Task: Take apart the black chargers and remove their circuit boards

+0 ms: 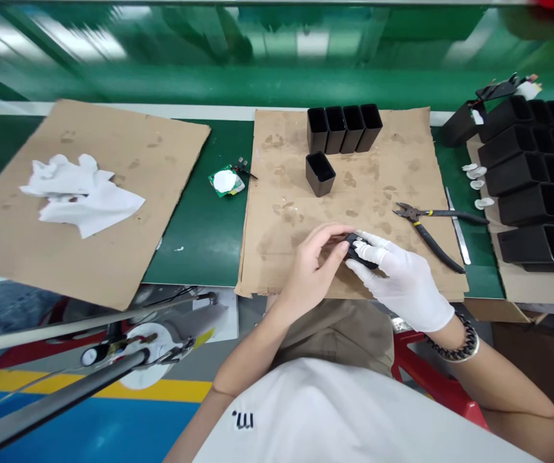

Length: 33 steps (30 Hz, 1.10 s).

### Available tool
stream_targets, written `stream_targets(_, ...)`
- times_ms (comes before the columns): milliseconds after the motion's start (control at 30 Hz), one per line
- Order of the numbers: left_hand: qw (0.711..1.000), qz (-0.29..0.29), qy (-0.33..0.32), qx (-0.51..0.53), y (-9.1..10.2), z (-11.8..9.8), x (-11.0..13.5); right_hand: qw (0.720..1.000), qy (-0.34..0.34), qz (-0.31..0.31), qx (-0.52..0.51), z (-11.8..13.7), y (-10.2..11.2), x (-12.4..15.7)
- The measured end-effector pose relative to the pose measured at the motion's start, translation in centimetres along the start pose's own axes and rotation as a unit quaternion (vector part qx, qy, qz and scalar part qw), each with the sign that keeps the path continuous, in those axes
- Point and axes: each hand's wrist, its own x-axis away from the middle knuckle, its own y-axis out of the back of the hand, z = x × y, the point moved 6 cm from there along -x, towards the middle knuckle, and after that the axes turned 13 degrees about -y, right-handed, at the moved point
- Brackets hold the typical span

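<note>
Both hands are closed on a small black plastic case (366, 257) near the front edge of the cardboard. My bare left hand (316, 267) grips its left end between thumb and fingers. On its other side my right hand (400, 276), in a white glove, holds the case with bent fingers. The fingers cover much of it, so its open side and any contents are hidden. Beyond the hands stands a single open black case (320, 173). A row of several similar black cases (344, 130) stands farther back. To the right lie cutting pliers (416, 215) with spread handles.
White tweezers (458, 228) lie right of the pliers. Many black cases (522, 164) are stacked at the far right, with small white pieces (477, 184) beside them. Left are a green circuit board (223, 182) and crumpled white gloves (81, 193) on another cardboard sheet (161, 148).
</note>
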Motion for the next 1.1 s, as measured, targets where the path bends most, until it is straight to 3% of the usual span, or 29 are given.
stream_targets(200, 1.0, 0.01, -0.008, 0.014, -0.5, 0.6, -0.1, 1.0, -0.018, 0.01, 0.007, 0.2, 0.7, -0.5)
stream_targets(433, 0.996, 0.074, -0.021, -0.041, 0.0, 0.0, -0.5, 0.998, -0.006, 0.029, 0.061, 0.7, 0.7, -1.5)
stream_targets(633, 1.0, 0.006, -0.004, -0.023, 1.1, 0.4, -0.1, 0.998, 0.036, -0.002, 0.05, 1.3, 1.8, -1.0)
stream_targets(800, 0.997, -0.049, -0.032, -0.049, 2.8, -0.9, 0.0, 0.997, 0.01, -0.035, 0.066, 1.1, 2.1, -0.4)
stream_targets(900, 0.996, -0.052, -0.039, -0.062, 3.0, -1.5, -0.1, 0.999, 0.014, -0.011, 0.035, 0.5, 1.2, -0.5)
stream_targets(1100, 0.995, -0.029, -0.057, -0.072, 1.9, -2.3, 0.4, 0.997, -0.058, 0.056, 0.001, -0.5, -0.3, -0.5)
